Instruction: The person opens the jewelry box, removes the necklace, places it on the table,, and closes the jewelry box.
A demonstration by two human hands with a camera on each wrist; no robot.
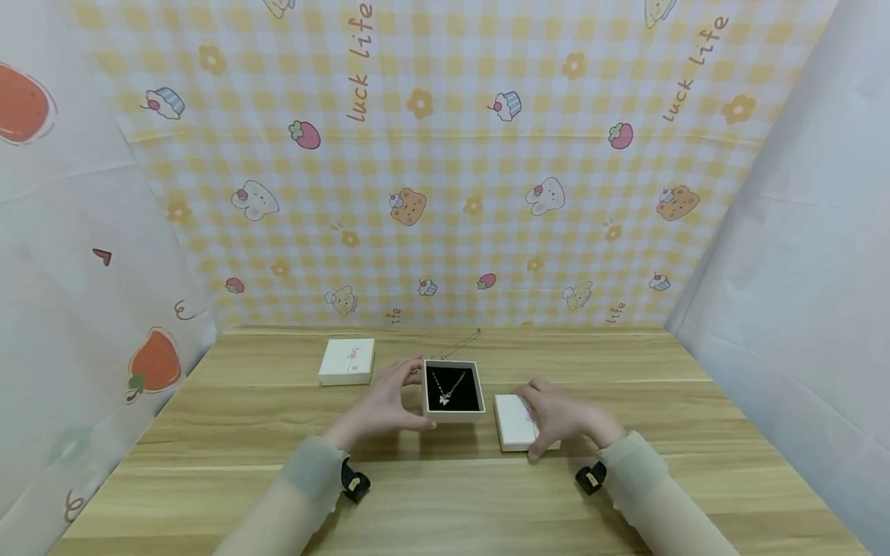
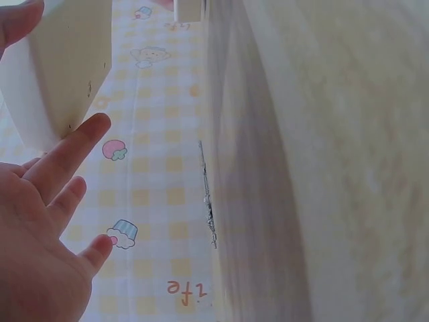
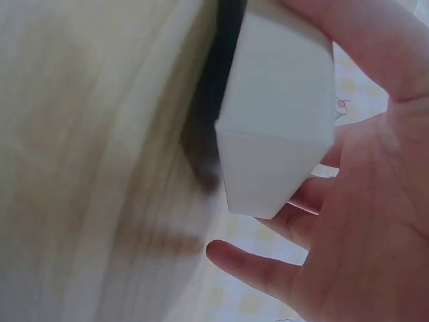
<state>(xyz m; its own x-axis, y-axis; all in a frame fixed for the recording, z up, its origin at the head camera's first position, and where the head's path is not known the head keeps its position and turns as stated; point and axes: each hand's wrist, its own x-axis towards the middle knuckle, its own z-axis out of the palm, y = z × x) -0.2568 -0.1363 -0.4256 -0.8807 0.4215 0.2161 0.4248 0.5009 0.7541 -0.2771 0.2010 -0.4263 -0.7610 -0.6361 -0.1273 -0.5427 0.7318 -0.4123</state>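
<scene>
My left hand (image 1: 385, 398) grips an open white jewelry box base (image 1: 453, 418) between thumb and fingers, raised off the table and tilted toward me. Inside, on black padding, lies a silver necklace (image 1: 445, 398) with a small butterfly-like pendant. In the left wrist view, the underside of the box base (image 2: 74, 60) shows above spread fingers. To the right, my right hand (image 1: 559, 413) holds a white box lid (image 1: 514, 423) by its opposite edges, thumb nearer me. The right wrist view shows the lid (image 3: 278, 87) in the grasp, a dark shadow beside it.
A white box (image 1: 346, 363) with a pink print stands at the back left of the wooden table (image 1: 278, 432). Behind the raised box base, a thin silver chain (image 1: 462, 344) lies on the wood. A checked cloth (image 1: 445, 170) hangs along the back.
</scene>
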